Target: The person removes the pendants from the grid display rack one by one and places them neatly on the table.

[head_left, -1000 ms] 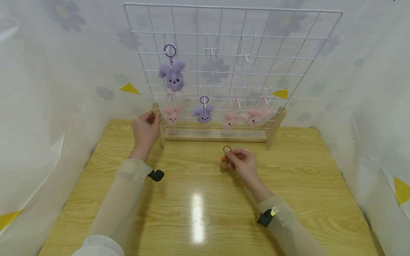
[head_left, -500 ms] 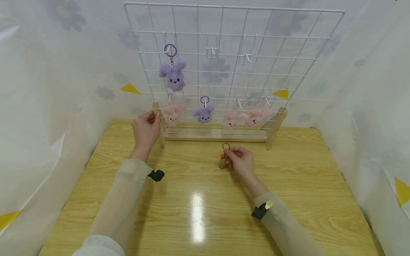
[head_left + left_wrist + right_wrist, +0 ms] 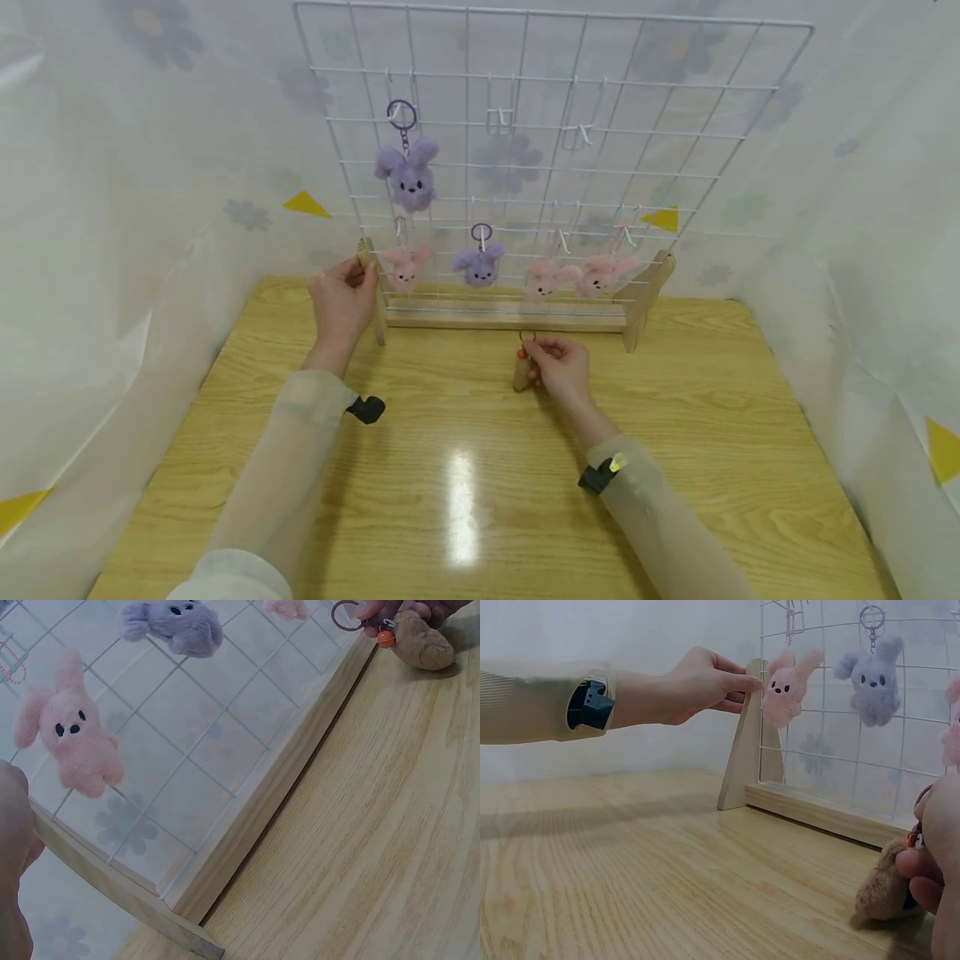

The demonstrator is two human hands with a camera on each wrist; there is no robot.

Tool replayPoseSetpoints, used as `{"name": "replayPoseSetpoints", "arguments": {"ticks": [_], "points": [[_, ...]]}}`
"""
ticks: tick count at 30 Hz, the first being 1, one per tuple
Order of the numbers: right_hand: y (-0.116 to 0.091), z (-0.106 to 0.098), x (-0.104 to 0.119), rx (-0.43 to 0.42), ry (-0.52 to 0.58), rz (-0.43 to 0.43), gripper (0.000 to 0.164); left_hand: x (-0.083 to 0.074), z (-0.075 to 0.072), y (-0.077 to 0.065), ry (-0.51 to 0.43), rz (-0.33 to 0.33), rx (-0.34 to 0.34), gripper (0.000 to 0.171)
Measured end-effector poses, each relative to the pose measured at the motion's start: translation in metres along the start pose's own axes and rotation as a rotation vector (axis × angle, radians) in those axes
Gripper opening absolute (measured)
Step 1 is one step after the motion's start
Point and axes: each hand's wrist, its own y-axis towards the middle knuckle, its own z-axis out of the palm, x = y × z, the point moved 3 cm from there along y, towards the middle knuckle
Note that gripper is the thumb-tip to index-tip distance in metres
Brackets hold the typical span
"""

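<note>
Plainly, on my feed, the brown plush keychain (image 3: 521, 379) sits at the fingertips of the right hand (image 3: 564, 371), its body just left of and below the pinch. I see thumb and fingers gripping it near its metal ring (image 3: 335, 621), which stands above them, while an orange bead (image 3: 385, 639) shows between ring and plush. All this is low over the table (image 3: 420, 433), in front of the wire grid (image 3: 467, 77).

The right forearm comes in diagonally from the lower right. The left arm stretches forward, and its left hand (image 3: 343, 304) pinches the top of the wooden upright (image 3: 742, 750), near a hanging pink rabbit (image 3: 787, 690).

My right wrist view cuts the right hand off at the edge, and my left wrist view crops the left one. Fingers cover part of the plush, and I cannot tell whether its bottom touches the tabletop.
</note>
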Motion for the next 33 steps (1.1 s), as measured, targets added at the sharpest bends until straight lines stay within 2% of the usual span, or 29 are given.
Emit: {"name": "replayPoseSetpoints", "arguments": {"ticks": [8,15,21,33], "points": [[0.010,0.007,-0.003,0.006,-0.077,0.052,0.022,0.000,0.000,0.000,0.006,0.006,0.004,0.022],[0.012,0.013,-0.005,0.030,-0.109,0.041,0.017,0.001,0.001,0.001,0.006,0.007,-0.001,0.022],[0.012,0.012,-0.005,0.024,-0.174,0.040,0.014,0.001,0.000,0.000,0.001,-0.004,0.001,0.022],[0.020,0.010,-0.001,0.070,-0.221,0.117,0.016,-0.001,0.000,0.000,0.009,-0.004,-0.004,0.021]]}}
